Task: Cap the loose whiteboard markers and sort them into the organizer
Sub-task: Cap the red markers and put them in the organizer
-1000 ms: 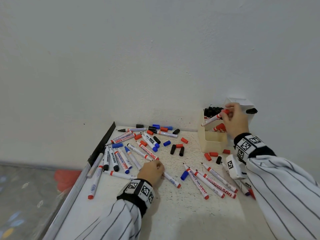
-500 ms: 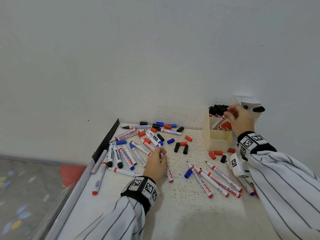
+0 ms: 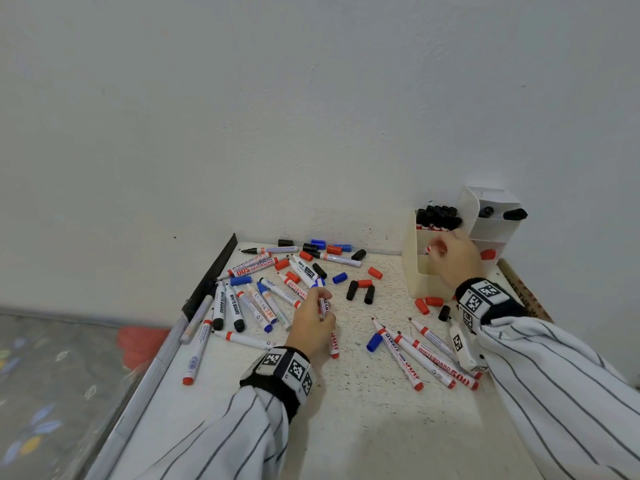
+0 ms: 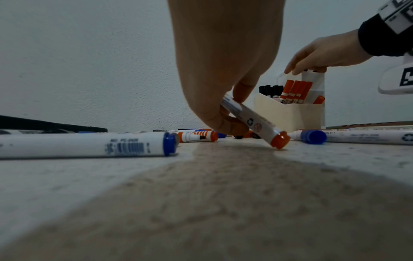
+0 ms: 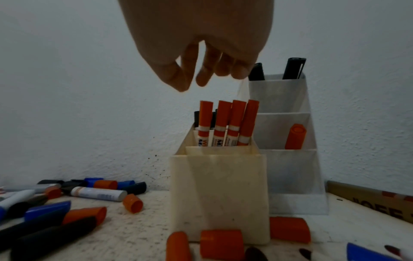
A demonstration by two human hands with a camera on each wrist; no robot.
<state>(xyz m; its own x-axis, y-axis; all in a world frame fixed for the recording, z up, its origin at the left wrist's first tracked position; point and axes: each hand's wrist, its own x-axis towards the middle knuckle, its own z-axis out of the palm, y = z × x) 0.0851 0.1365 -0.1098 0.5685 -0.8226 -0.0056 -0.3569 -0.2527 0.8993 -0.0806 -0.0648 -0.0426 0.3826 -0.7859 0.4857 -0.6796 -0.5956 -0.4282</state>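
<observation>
Your left hand (image 4: pixel 223 74) has its grip clamped on a red-ended marker (image 4: pixel 257 123) tilted with its end on the worktop (image 3: pixel 346 410), while your right hand (image 5: pixel 201 53) hangs with grip apart over the cream organizer (image 5: pixel 219 194), near loose markers reading "WHITEBOARD 500" (image 3: pixel 446 367).

"WHITEBOARD 500" on red marker (image 3: pixel 446 367)
</observation>
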